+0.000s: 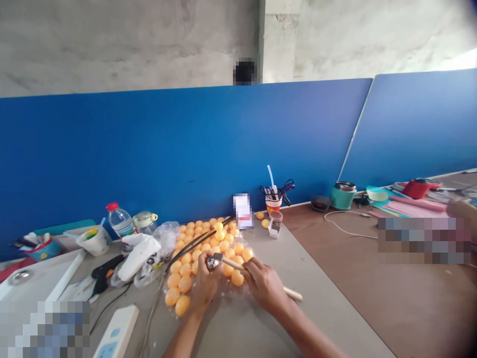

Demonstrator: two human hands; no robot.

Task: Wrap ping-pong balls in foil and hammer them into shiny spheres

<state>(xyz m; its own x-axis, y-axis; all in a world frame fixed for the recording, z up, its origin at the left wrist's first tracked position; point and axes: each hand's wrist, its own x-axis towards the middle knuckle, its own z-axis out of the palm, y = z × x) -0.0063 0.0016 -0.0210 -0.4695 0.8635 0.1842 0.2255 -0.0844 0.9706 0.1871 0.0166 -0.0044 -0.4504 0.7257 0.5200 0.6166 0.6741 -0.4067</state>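
My left hand (206, 283) is closed around the shiny, rounded metal end (213, 263) of a wooden-handled tool. The tool's exact kind is hard to make out. Its pale wooden handle (292, 293) slants down to the right, with my right hand (265, 284) wrapped round the middle. Both hands are at the near edge of a spread of orange plastic balls (185, 284), which look like table tennis balls in clear plastic. Dark thin strips (197, 240) lie across the balls.
Left are a glue gun (102, 273), a power strip (118, 332), a water bottle (118, 219) and a white cup (94, 242). Behind stand a propped phone (243, 211) and a pen cup (274, 204). A teal container (343, 195) stands right, before the blue partition (208, 144).
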